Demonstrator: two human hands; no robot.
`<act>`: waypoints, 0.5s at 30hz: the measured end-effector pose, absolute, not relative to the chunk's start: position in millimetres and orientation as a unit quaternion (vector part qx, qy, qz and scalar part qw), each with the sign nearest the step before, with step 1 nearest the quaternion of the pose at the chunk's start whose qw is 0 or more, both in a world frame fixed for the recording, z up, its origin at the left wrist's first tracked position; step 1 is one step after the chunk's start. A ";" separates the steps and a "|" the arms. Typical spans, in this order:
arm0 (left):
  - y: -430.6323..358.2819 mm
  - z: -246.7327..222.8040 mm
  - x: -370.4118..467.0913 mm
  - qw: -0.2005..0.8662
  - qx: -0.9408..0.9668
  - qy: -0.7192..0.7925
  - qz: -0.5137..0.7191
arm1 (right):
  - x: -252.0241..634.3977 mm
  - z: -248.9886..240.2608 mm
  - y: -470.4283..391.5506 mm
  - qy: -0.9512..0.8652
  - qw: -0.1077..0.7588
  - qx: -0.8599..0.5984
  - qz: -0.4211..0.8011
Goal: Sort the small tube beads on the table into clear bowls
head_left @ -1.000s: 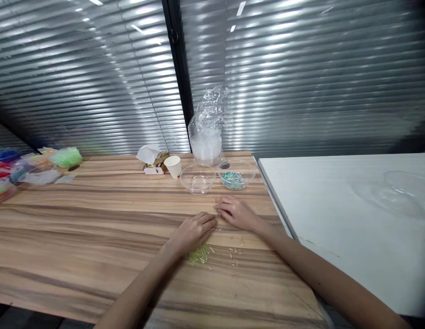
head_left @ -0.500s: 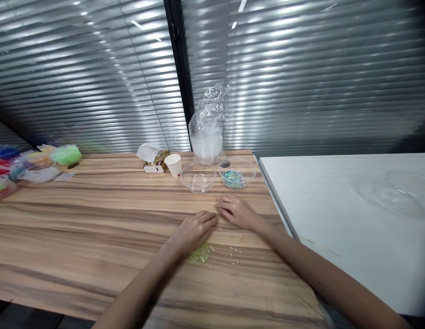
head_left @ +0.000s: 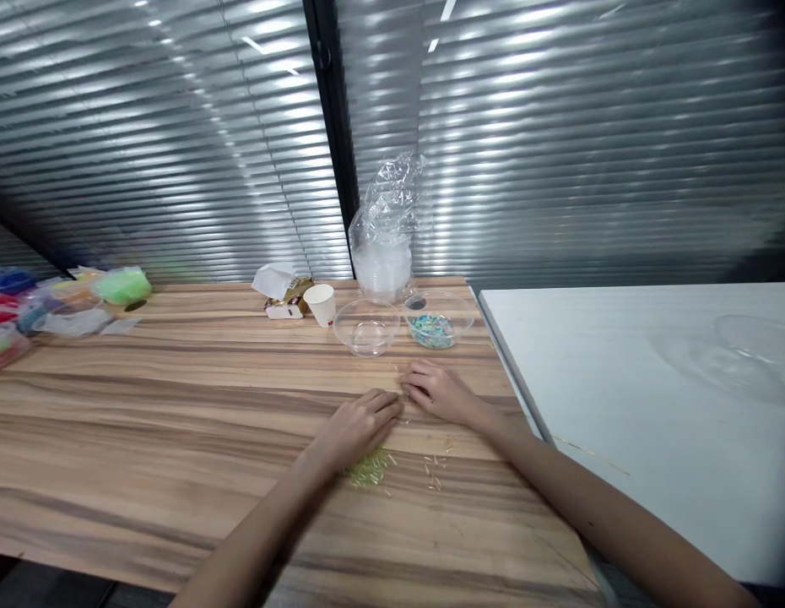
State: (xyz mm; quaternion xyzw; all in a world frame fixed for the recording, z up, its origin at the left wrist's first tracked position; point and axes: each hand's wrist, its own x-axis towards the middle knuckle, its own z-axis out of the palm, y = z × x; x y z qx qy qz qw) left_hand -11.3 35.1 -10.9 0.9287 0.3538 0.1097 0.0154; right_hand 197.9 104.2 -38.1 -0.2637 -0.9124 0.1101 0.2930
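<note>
Clear tubes (head_left: pixel 435 484) lie scattered nearer than the fingers (head_left: pixel 387 404); a yellow-green pile (head_left: pixel 368 470) sits just beside the left hand (head_left: pixel 360 424), toward its wrist; farther off rests the right hand (head_left: pixel 436 392), fingers bent; whether either hand pinches anything, I cannot tell

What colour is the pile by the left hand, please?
The pile is yellow-green, best seen in the head view.

A white cup (head_left: pixel 320 306) stands just beside a small box (head_left: pixel 287 311).
</note>
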 end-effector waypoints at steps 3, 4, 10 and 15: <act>34.6 -10.1 -11.2 0.015 0.929 0.354 0.109 | 197.7 -38.5 104.6 -0.913 0.293 -0.261 0.109; 34.6 -9.6 -11.0 0.015 0.929 0.354 0.108 | 197.7 -38.4 104.6 -0.913 0.293 -0.261 0.108; 34.2 -8.2 -10.4 0.014 0.928 0.356 0.109 | 197.6 -37.7 103.9 -0.913 0.288 -0.269 0.109; 33.6 -8.7 -10.7 0.017 0.927 0.358 0.105 | 198.0 -38.0 104.3 -0.913 0.289 -0.267 0.110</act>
